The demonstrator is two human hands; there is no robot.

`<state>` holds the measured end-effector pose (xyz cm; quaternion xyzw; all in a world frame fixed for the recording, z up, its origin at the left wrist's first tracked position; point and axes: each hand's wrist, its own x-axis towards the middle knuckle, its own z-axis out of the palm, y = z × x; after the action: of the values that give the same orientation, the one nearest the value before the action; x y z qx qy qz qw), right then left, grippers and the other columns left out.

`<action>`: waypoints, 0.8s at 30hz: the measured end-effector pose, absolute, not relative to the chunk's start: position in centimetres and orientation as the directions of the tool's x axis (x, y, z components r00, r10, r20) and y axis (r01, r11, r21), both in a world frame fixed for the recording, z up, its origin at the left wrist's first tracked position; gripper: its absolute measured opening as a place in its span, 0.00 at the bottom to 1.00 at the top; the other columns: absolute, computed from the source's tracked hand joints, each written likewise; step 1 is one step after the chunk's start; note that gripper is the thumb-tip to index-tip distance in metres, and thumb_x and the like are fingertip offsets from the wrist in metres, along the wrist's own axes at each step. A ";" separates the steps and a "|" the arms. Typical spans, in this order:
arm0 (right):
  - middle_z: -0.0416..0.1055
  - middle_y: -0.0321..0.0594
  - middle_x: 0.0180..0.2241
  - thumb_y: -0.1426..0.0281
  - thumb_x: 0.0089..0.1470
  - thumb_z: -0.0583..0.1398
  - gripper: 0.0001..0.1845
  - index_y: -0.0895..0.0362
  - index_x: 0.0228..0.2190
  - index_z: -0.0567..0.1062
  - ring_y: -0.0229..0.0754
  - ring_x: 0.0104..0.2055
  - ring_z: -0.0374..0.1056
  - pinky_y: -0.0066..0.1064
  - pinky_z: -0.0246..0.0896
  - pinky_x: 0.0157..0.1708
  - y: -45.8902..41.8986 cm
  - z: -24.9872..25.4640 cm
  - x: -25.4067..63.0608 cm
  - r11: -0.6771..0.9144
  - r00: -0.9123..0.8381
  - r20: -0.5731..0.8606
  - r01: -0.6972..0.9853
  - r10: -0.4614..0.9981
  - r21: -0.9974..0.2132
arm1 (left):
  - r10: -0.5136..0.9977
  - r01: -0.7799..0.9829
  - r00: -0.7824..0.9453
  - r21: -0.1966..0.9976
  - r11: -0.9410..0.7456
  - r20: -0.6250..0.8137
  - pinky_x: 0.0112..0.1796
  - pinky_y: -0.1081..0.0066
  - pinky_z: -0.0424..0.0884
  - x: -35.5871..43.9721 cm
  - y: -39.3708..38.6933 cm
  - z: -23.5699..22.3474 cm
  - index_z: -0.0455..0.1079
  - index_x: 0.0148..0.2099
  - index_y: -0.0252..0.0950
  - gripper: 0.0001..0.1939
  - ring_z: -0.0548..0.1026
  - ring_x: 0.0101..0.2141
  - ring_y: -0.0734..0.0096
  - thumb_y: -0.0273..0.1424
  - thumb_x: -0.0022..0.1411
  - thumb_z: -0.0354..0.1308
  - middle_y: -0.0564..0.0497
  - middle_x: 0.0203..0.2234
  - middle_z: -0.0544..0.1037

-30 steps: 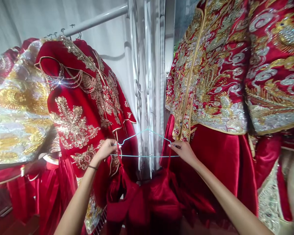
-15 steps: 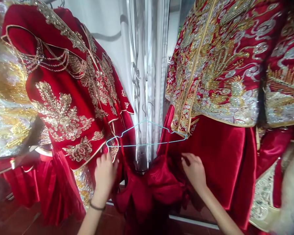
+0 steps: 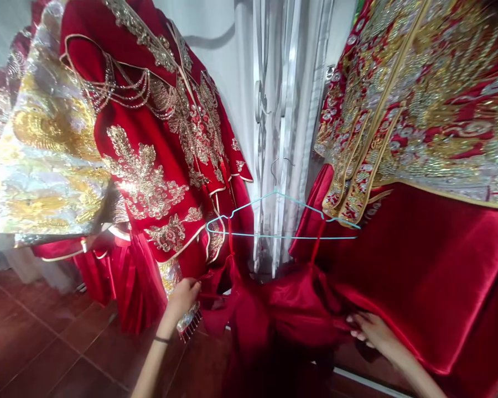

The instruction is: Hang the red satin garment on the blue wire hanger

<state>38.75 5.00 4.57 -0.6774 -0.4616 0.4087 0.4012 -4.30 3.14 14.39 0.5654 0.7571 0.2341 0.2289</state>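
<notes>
A thin light-blue wire hanger (image 3: 280, 221) hangs in the gap between two racks of clothes. From its two ends, red straps hold up a plain red satin garment (image 3: 282, 309). My left hand (image 3: 183, 298) is low at the left, its fingers closed on the garment's left edge. My right hand (image 3: 367, 329) is low at the right, partly tucked under red fabric at the garment's right side; its fingers look curled against the cloth.
A red jacket with gold embroidery (image 3: 157, 149) and a gold-and-white one (image 3: 45, 149) hang at the left. A heavily embroidered red and gold jacket over a red skirt (image 3: 419, 138) fills the right. White metal grille and curtain (image 3: 278, 110) behind. Dark red tiled floor (image 3: 45, 348) below.
Both hands have let go of the hanger's ends and dropped down to the red garment below it. The hanger now hangs by itself. My view has tilted down and left.
</notes>
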 end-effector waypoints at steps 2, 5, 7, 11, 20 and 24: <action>0.74 0.46 0.21 0.61 0.29 0.61 0.11 0.56 0.16 0.75 0.46 0.23 0.70 0.33 0.67 0.23 4.1 6.2 39.5 -0.284 0.217 -0.276 0.003 0.936 -0.959 | 0.953 0.437 -0.270 0.864 0.250 -0.139 0.30 0.70 0.66 -4.7 3.0 15.2 0.65 0.25 0.33 0.12 0.73 0.27 0.67 0.35 0.55 0.50 0.48 0.21 0.74; 0.76 0.48 0.29 0.63 0.24 0.66 0.15 0.55 0.22 0.77 0.49 0.32 0.72 0.35 0.70 0.33 2.9 7.9 39.8 -0.227 0.214 -0.308 -0.333 0.927 -0.915 | 0.940 -0.178 -0.182 0.950 0.258 -0.290 0.37 0.68 0.69 -4.0 2.7 16.0 0.65 0.31 0.35 0.08 0.75 0.33 0.69 0.35 0.51 0.55 0.47 0.30 0.77; 0.76 0.47 0.29 0.65 0.24 0.67 0.15 0.54 0.22 0.77 0.51 0.34 0.72 0.37 0.71 0.35 2.4 8.3 39.3 -0.154 0.251 -0.279 -0.423 0.927 -0.893 | 0.952 -0.387 -0.059 0.885 0.257 -0.302 0.43 0.63 0.69 -2.8 2.4 16.3 0.65 0.35 0.36 0.09 0.75 0.38 0.68 0.35 0.52 0.55 0.45 0.36 0.77; 0.74 0.46 0.40 0.66 0.30 0.66 0.16 0.52 0.28 0.78 0.54 0.43 0.70 0.41 0.70 0.39 2.0 8.3 37.5 0.028 0.255 -0.095 -0.438 0.962 -0.898 | 0.981 -0.433 0.041 0.881 0.189 -0.190 0.46 0.58 0.68 0.3 2.2 16.5 0.66 0.46 0.41 0.17 0.74 0.42 0.65 0.34 0.51 0.55 0.47 0.47 0.72; 0.70 0.46 0.46 0.61 0.37 0.66 0.26 0.55 0.41 0.75 0.52 0.43 0.69 0.39 0.70 0.37 4.9 11.0 35.8 0.294 0.512 0.150 -0.212 0.846 -0.932 | 0.918 -0.232 -0.383 0.950 -0.208 0.107 0.32 0.70 0.72 1.9 5.4 17.0 0.72 0.43 0.33 0.25 0.75 0.33 0.68 0.31 0.37 0.65 0.45 0.41 0.77; 0.72 0.46 0.44 0.59 0.36 0.66 0.28 0.58 0.41 0.75 0.53 0.46 0.67 0.49 0.59 0.51 7.7 13.3 38.0 0.450 0.570 0.309 -0.123 0.762 -0.885 | 0.795 -0.023 -0.502 0.914 -0.405 0.339 0.42 0.66 0.70 -0.7 8.5 18.1 0.73 0.42 0.32 0.21 0.74 0.38 0.66 0.32 0.41 0.63 0.49 0.34 0.79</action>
<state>37.97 7.70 13.34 -0.4386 -0.3643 0.2873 0.7697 -0.71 8.47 18.13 0.4127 0.4679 0.7294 0.2806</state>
